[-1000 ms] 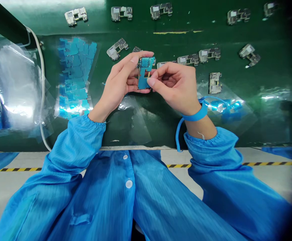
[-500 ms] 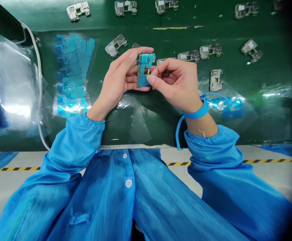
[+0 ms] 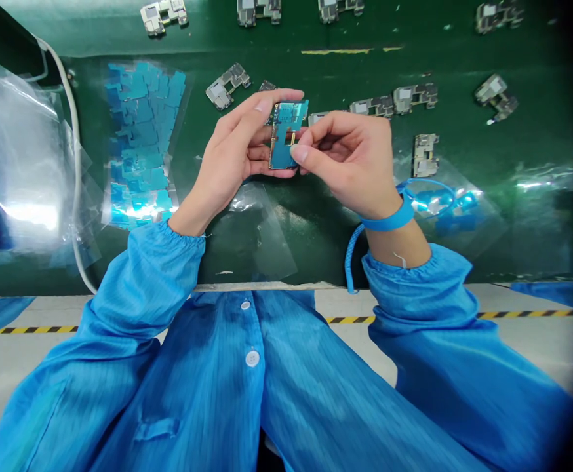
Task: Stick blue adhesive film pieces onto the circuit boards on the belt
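A small blue circuit board (image 3: 284,136) is held upright above the green work surface (image 3: 316,223). My left hand (image 3: 235,154) grips it from the left, fingers curled behind it and along its top edge. My right hand (image 3: 348,160) pinches its right edge between thumb and forefinger. A blue wrist strap (image 3: 387,219) with a coiled cord is on my right wrist.
A sheet of blue film pieces (image 3: 141,141) lies at left, beside crumpled clear plastic (image 3: 21,164) and a white cable (image 3: 76,170). Several metal-shielded boards (image 3: 226,85) are scattered across the green surface, one (image 3: 423,155) near clear bags (image 3: 444,203) at right.
Both hands with the board have shifted slightly up in view; the right thumb has slid a little along the board's edge. The grip is otherwise the same.
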A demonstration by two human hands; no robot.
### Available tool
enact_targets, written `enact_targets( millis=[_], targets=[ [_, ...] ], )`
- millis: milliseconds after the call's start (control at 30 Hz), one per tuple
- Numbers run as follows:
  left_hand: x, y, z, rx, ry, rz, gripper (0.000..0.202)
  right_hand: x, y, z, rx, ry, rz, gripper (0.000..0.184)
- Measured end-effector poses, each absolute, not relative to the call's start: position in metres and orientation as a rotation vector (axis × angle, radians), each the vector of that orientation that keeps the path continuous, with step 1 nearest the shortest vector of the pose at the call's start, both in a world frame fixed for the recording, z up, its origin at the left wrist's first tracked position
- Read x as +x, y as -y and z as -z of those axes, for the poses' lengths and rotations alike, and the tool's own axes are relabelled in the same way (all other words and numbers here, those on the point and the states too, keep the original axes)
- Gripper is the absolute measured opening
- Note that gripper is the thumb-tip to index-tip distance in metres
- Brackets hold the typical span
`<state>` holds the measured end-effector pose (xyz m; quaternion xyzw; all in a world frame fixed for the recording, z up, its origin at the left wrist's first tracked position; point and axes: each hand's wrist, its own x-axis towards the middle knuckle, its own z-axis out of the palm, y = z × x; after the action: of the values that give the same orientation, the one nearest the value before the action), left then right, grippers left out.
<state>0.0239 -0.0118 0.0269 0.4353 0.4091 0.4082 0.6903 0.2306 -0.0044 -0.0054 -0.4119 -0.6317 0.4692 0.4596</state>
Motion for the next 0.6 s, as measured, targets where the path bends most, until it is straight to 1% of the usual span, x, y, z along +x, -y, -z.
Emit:
enact_targets(
  millis=[367, 600],
  targets=[
    [0.0253, 0.0145, -0.0312, 0.977, -0.933, -0.894, 0.038, 0.2355, 0.0047, 0.0090, -1.086, 1.572, -1.212, 0.055],
    [0.0262, 0.0150, -0.0294, 0.972, -0.905, -0.937, 0.035, 0.2341, 0.0017, 0.0116, -1.035, 1.560, -1.189, 0.062]
  ],
)
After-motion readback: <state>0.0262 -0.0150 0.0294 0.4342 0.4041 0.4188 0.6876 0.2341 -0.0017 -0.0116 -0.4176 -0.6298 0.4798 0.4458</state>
